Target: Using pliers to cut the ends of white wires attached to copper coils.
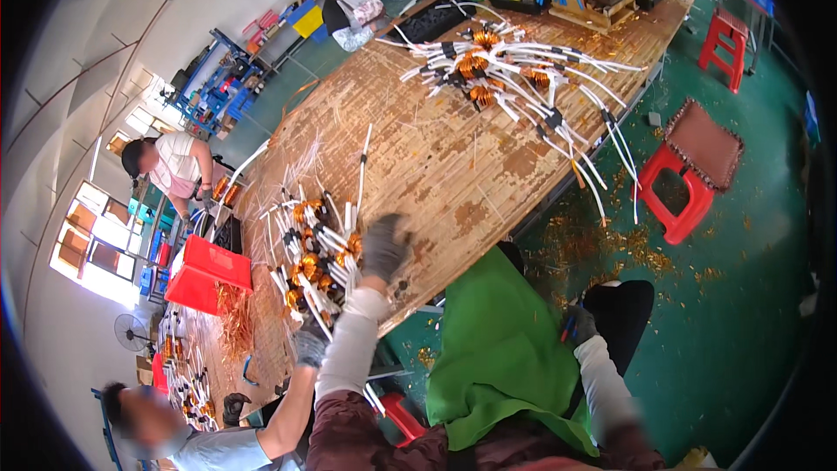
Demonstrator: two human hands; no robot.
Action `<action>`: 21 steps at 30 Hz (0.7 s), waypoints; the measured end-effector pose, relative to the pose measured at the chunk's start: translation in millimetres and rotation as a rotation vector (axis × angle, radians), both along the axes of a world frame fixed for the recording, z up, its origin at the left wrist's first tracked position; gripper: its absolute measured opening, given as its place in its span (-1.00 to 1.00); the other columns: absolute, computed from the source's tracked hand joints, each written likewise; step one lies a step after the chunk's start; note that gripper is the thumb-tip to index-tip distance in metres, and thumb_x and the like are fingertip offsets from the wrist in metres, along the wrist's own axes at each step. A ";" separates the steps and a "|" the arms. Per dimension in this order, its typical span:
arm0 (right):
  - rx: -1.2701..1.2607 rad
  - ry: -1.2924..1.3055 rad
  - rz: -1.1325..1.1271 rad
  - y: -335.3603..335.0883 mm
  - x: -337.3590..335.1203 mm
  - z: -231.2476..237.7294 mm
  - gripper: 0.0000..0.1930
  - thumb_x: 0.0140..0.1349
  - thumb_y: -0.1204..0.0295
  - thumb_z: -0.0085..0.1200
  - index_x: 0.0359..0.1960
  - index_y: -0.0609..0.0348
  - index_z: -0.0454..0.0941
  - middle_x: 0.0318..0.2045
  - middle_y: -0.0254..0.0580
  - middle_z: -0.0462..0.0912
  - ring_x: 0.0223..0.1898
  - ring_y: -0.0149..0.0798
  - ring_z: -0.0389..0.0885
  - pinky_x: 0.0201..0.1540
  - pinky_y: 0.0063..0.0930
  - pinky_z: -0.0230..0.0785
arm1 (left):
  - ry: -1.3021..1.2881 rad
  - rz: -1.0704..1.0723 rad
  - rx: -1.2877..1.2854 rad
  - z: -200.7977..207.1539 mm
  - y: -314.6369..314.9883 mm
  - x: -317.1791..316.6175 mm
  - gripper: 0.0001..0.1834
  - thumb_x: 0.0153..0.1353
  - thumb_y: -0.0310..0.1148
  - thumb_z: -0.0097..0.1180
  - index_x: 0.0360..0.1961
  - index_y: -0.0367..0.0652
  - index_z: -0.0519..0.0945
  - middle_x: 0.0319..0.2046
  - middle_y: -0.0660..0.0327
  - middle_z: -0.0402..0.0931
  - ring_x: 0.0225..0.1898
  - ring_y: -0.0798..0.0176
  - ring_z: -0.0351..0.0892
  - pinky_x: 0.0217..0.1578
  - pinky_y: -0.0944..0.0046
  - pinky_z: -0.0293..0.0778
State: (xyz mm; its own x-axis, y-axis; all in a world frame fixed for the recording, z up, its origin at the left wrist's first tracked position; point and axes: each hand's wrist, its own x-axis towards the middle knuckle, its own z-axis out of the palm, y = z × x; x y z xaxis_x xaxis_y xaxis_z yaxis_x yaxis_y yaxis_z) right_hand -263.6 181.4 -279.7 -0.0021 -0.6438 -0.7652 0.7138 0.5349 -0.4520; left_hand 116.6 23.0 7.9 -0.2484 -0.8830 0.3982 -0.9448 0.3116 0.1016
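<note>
My left hand (384,249), in a dark grey glove and smeared by motion, is over the table just right of a pile of copper-wound coils (309,270) with white-sleeved leads. Whether its fingers hold anything is not visible. Down by my right thigh, my right hand (582,325), also gloved, is closed around a hand tool (568,328) with blue and red on it; its working end cannot be made out. A green apron (501,340) covers my lap. Beside my left forearm, a co-worker's gloved hand (309,344) reaches to the pile's near edge.
A second heap of coils (475,65) lies farther along the worn wooden table (436,166), its leads overhanging the right edge. A red bin (209,275) stands left, near copper scraps (234,318). Red stools (676,192) stand on the green floor. Other people work around the table.
</note>
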 end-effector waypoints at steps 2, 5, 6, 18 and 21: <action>-0.010 0.015 0.005 -3.2 4.8 -2.9 -0.86 0.03 0.33 0.09 -0.47 0.07 0.41 -0.63 -0.31 0.41 -0.59 -0.30 0.42 -0.54 -0.40 0.35 | -0.087 0.502 0.174 10.1 -7.2 56.0 -0.32 -0.10 0.00 0.21 0.02 -0.16 0.41 -0.08 0.01 0.46 -0.07 -0.05 0.46 -0.03 0.13 0.37; -0.076 0.055 0.021 -14.7 9.2 -11.2 -0.87 0.04 0.34 0.08 -0.47 0.07 0.42 -0.63 -0.31 0.41 -0.60 -0.31 0.42 -0.54 -0.43 0.34 | -0.441 0.599 0.428 11.2 -16.5 71.2 -0.19 -0.12 0.13 0.19 0.13 -0.05 0.29 -0.01 -0.06 0.39 -0.04 -0.07 0.45 -0.02 0.03 0.36; -0.114 0.035 0.037 -13.1 4.7 -14.4 -0.87 0.05 0.35 0.08 -0.46 0.08 0.43 -0.64 -0.30 0.41 -0.61 -0.31 0.42 -0.54 -0.43 0.34 | -0.419 0.596 0.551 24.2 -26.5 55.9 -0.18 -0.11 0.15 0.19 0.15 0.00 0.27 -0.02 -0.07 0.39 -0.03 -0.05 0.45 0.01 0.00 0.34; 0.072 -0.054 -0.096 -12.0 1.9 0.8 -0.81 0.02 0.32 0.13 -0.41 0.14 0.45 -0.57 -0.24 0.48 -0.55 -0.24 0.47 -0.49 -0.35 0.41 | -0.619 0.799 0.618 21.8 -56.0 65.5 0.03 -0.27 0.38 0.05 0.11 -0.23 0.36 -0.01 -0.07 0.43 0.05 0.00 0.42 0.01 0.16 0.26; 0.158 -0.059 -0.020 -14.3 2.5 0.5 -0.80 0.03 0.29 0.12 -0.42 0.12 0.45 -0.58 -0.25 0.48 -0.56 -0.24 0.47 -0.48 -0.35 0.42 | -0.539 0.801 0.778 27.5 -73.2 42.3 -0.01 -0.26 0.39 0.01 0.04 -0.25 0.44 -0.01 -0.05 0.43 0.04 -0.02 0.42 0.00 0.18 0.28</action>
